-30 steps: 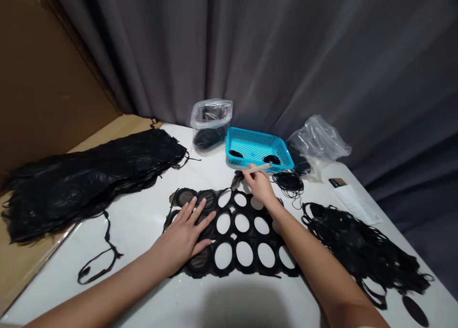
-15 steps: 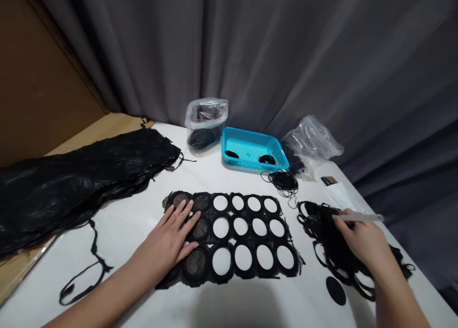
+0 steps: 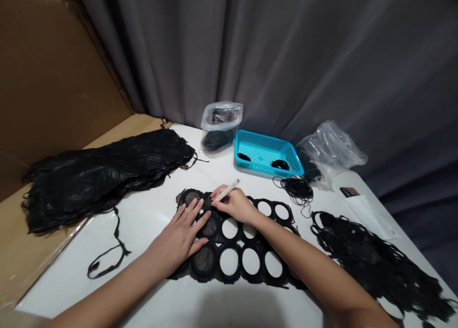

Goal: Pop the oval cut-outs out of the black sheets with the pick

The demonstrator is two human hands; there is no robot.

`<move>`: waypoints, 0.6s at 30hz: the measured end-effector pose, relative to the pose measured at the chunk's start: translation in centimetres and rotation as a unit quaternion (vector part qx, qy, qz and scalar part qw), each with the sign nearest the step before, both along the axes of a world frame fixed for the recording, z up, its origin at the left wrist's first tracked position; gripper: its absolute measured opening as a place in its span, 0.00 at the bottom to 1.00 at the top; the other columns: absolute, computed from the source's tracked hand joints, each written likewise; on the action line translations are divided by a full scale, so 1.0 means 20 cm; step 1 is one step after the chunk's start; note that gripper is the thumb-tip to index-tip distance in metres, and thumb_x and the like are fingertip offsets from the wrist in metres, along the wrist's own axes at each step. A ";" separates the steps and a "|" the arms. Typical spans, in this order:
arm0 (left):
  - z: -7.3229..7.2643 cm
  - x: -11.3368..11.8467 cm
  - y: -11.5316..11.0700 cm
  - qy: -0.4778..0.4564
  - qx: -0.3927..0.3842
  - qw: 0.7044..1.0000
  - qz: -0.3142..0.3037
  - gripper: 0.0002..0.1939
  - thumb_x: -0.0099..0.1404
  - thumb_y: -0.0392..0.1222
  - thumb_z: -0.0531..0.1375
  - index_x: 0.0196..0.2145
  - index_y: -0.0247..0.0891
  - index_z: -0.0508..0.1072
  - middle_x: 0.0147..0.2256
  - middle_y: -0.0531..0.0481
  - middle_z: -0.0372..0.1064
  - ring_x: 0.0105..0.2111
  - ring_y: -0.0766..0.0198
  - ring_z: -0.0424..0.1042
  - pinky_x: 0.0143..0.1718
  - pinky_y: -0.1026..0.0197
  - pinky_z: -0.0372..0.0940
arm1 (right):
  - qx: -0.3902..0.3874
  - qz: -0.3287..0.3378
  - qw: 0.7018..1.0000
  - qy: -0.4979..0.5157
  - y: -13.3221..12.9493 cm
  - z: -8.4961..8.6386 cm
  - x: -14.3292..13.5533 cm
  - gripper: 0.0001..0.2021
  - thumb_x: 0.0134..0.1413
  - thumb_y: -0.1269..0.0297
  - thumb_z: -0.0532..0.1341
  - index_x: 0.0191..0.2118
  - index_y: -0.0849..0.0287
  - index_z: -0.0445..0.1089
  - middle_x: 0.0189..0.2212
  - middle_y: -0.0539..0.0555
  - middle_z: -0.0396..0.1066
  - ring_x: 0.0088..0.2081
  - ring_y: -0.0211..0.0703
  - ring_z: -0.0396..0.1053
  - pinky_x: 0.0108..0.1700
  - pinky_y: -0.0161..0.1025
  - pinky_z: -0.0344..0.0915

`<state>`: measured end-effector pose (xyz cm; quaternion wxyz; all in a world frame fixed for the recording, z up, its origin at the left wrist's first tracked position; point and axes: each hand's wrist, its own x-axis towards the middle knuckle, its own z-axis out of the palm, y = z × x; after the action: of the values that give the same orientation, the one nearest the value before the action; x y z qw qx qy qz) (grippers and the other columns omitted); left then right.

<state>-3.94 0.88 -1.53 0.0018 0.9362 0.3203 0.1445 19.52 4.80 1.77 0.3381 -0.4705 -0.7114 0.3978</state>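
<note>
A black sheet with rows of round cut-outs [image 3: 236,244] lies flat on the white table [image 3: 150,223]. Most holes are punched through; a few at its left still hold dark mesh discs [image 3: 203,259]. My left hand [image 3: 182,237] presses flat on the sheet's left part, fingers spread. My right hand [image 3: 234,205] grips a thin white stick-like tool [image 3: 226,190] over the sheet's top left discs, its tip close to the left fingertips.
A thick stack of black sheets [image 3: 100,175] covers the left of the table. A turquoise basket [image 3: 266,153] with a few black discs, two plastic bags [image 3: 220,125] [image 3: 331,146], a coil of thin black rings [image 3: 296,189] and a scrap pile [image 3: 375,261] lie behind and right.
My right hand, with the tool, has come back from the scrap pile at the right to the sheet's top left. The left hand has stayed pressed on the sheet.
</note>
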 end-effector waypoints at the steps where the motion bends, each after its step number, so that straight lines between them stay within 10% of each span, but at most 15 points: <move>1: 0.00 0.00 0.00 0.000 0.003 1.000 0.000 0.29 0.75 0.56 0.52 0.67 0.40 0.60 0.69 0.37 0.51 0.68 0.46 0.53 0.65 0.42 0.54 | -0.003 0.002 1.000 -0.002 0.00 -0.01 0.00 0.03 0.54 0.70 0.65 0.30 0.58 0.72 0.40 0.54 0.77 0.43 0.44 0.74 0.46 0.40 0.68; 18: 0.00 0.01 -0.01 0.018 0.016 1.000 0.001 0.30 0.76 0.56 0.49 0.68 0.38 0.58 0.69 0.34 0.51 0.68 0.44 0.52 0.64 0.42 0.55 | 0.090 0.050 0.989 -0.102 -0.06 -0.01 -0.02 0.03 0.61 0.71 0.62 0.35 0.58 0.70 0.43 0.57 0.75 0.45 0.46 0.72 0.51 0.42 0.67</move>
<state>-3.76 0.64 -1.57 -0.0190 0.9382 0.3189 0.1330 19.09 3.68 1.52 0.2846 -0.4402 -0.7978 0.2980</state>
